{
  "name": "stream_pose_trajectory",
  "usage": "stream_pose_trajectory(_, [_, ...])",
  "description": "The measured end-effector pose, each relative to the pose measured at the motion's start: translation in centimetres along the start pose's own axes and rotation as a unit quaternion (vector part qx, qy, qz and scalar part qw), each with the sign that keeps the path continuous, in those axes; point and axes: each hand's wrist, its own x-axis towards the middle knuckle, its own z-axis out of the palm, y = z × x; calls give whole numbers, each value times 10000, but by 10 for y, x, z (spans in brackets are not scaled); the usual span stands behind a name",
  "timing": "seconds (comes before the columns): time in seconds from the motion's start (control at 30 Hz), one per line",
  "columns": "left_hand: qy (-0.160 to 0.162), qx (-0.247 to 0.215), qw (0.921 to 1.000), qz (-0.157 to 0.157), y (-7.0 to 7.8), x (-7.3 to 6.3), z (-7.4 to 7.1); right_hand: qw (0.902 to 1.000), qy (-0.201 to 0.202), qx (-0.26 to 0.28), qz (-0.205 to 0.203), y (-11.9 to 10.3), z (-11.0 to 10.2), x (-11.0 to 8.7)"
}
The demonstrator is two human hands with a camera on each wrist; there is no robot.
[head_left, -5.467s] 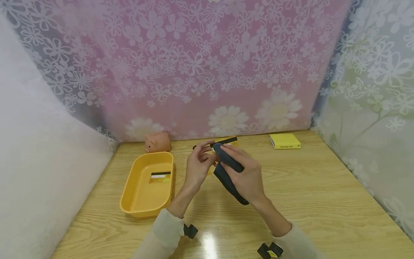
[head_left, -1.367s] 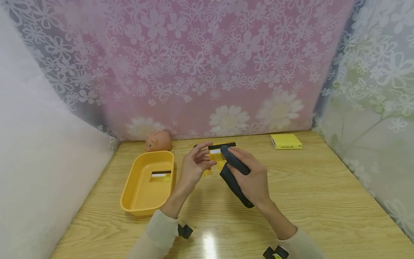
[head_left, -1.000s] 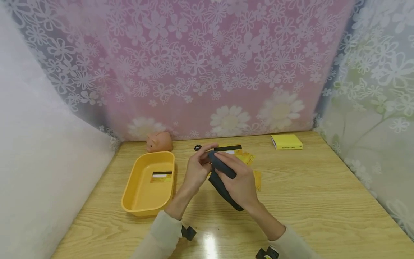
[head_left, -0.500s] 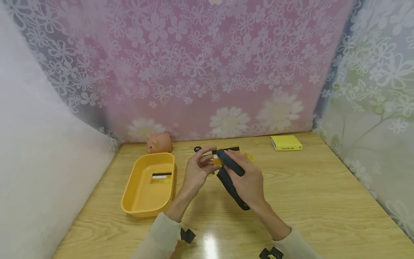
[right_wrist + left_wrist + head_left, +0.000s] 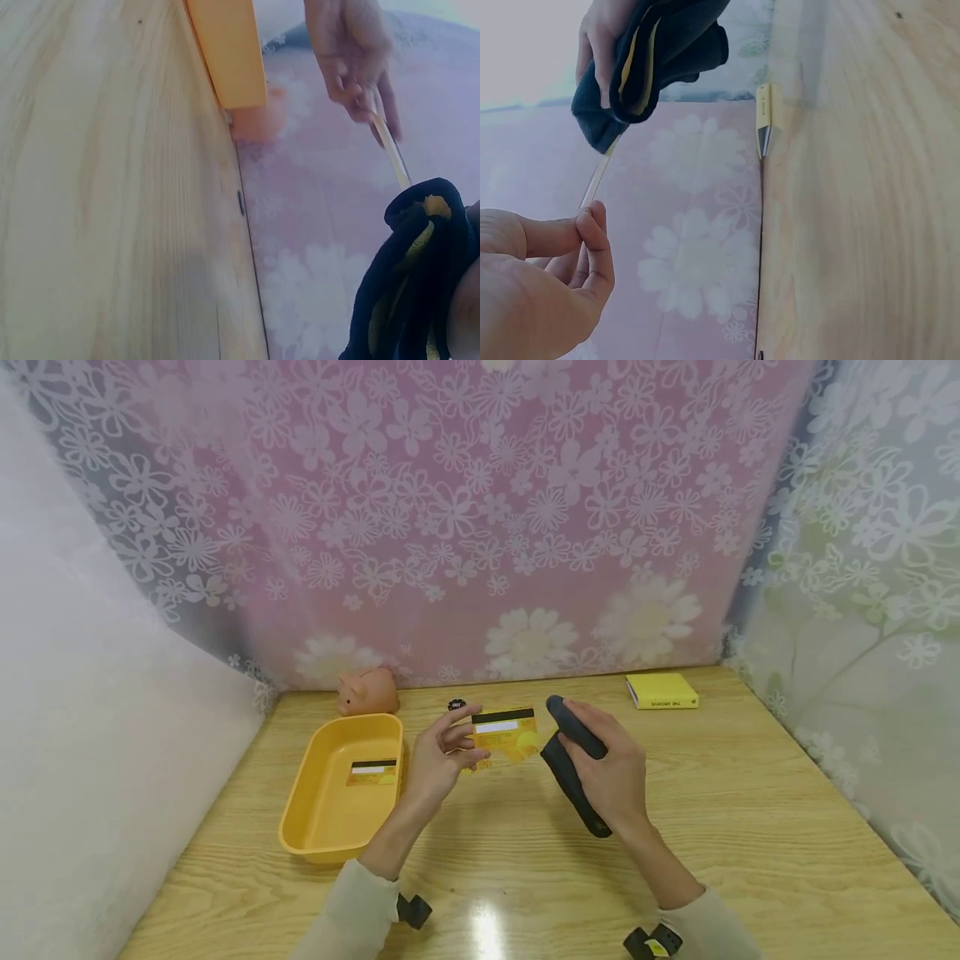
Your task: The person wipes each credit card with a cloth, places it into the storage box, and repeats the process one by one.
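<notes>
While the left hand (image 5: 438, 760) pinches a yellow card (image 5: 504, 739) at its nine o'clock end, thumb and finger together on it, the other fingertips are partly hidden behind it. Held up above the table (image 5: 720, 827), the card has its long axis from nine to three o'clock, its black stripe along the twelve o'clock side over a white strip; the print below is too small to read. Between three and four o'clock, the right hand (image 5: 618, 768) is clamped on a folded dark blue cloth (image 5: 572, 785), which lies lengthwise from eleven to five; the palm conceals part of it, and whether it touches the card cannot be told. The right wrist view cuts this hand off at its edge. More yellow cards (image 5: 480, 766) show behind the held one, mostly covered, their number unclear. At ten o'clock a black chip (image 5: 455, 703), partly masked by a finger, bears what looks like "100". Toward eight, a yellow tray (image 5: 294, 810) contains a striped card (image 5: 372, 772); a pink pig (image 5: 367, 692) sits beyond. Between two and three, a yellow book (image 5: 662, 687) reads "THE ARCHIVE".
</notes>
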Motion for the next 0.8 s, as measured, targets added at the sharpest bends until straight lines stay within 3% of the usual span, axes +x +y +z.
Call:
stream_pose_trajectory(0.27, [20, 159, 9998, -71, 0, -12, -23, 9993, 323, -149, 71, 19, -34, 17])
stream_pose_trajectory(0.47, [328, -25, 9985, -448, 6, -18, -57, 9973, 582, -331, 304, 34, -60, 24])
stream_pose_trajectory(0.8, [806, 587, 9914, -844, 2, -25, -121, 9947, 571, -677, 524, 59, -88, 18])
